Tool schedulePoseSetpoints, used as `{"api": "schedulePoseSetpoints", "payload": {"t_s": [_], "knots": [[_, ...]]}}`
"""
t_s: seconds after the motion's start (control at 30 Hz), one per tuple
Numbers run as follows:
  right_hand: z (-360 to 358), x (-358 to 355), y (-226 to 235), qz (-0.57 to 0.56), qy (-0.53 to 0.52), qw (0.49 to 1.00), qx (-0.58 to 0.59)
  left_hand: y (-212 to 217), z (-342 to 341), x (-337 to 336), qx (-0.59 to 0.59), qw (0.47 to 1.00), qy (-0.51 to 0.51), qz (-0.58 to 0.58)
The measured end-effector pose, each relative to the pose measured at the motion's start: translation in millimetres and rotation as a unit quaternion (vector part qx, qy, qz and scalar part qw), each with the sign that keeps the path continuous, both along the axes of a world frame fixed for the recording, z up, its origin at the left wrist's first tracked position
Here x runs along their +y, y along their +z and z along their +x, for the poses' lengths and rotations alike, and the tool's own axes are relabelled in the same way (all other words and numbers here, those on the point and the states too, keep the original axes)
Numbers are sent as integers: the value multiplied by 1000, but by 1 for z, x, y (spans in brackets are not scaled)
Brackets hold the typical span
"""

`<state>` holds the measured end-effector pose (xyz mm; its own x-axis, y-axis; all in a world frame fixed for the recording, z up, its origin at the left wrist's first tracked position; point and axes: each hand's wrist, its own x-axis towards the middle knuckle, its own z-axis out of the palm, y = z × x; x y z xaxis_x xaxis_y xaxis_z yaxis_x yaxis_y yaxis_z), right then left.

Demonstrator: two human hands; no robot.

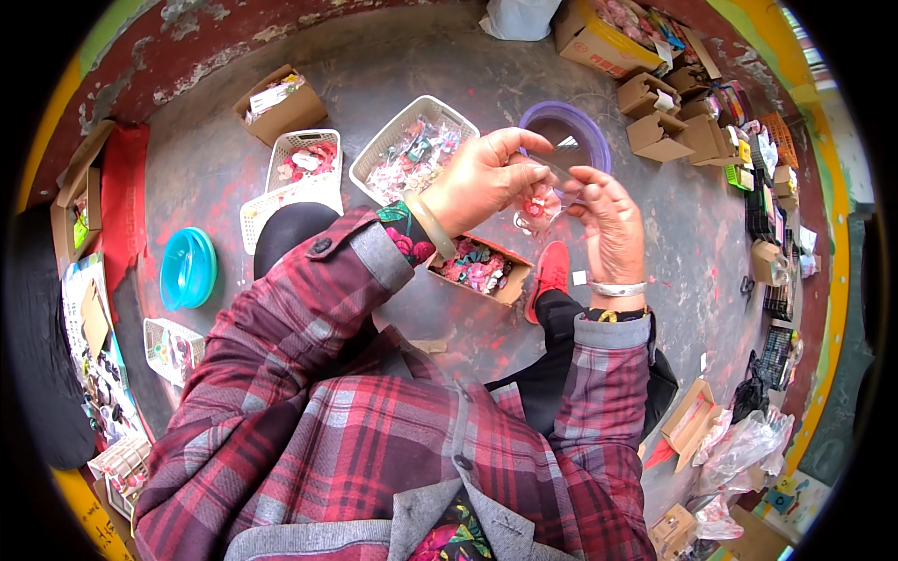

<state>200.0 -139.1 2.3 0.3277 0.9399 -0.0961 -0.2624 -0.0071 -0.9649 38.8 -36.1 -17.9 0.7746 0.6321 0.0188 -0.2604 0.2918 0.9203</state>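
Between my hands hangs a small clear plastic bag (537, 211) with a pink and red trinket inside; its exact kind is too small to tell. My left hand (482, 182) pinches the upper part of the bag between thumb and fingers. On the other side, the bent fingers of my right hand (608, 220) grip the bag's edge. Below them an open cardboard box (510, 292) holds pink, white and dark small pieces. Beyond my left hand stands a white plastic basket (360, 175) full of small bagged items. A purple basin (599, 140) lies behind my right hand.
White baskets (253, 224) stand by my left knee, near a cardboard box (304, 110). Teal basins (187, 268) sit farther left. Boxes (655, 136) and black crates (767, 220) line the right wall, with clear plastic bags (748, 449) at lower right.
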Motion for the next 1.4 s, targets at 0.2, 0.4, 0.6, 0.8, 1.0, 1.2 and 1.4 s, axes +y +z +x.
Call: {"api": "schedulePoseSetpoints", "payload": {"t_s": [0.2,0.4,0.6,0.8,1.0,1.2,1.4], "knots": [[-15,6,-13,25,-81,996,-13,1,2,-5,31,999,25,33],[-14,3,-8,31,-69,992,-104,10,0,-1,65,997,-19,42],[-15,1,-4,36,-10,983,-179,-4,1,2,38,995,-87,22],[-13,-2,-3,40,-13,985,-170,4,0,5,70,995,-62,33],[-11,-2,-3,39,-47,985,-160,-2,0,13,77,995,-26,50],[1,-5,-2,32,-72,991,-106,17,-9,16,83,995,8,-56],[-8,-1,-5,32,-55,994,-89,11,-2,6,118,991,-57,-35]]}}
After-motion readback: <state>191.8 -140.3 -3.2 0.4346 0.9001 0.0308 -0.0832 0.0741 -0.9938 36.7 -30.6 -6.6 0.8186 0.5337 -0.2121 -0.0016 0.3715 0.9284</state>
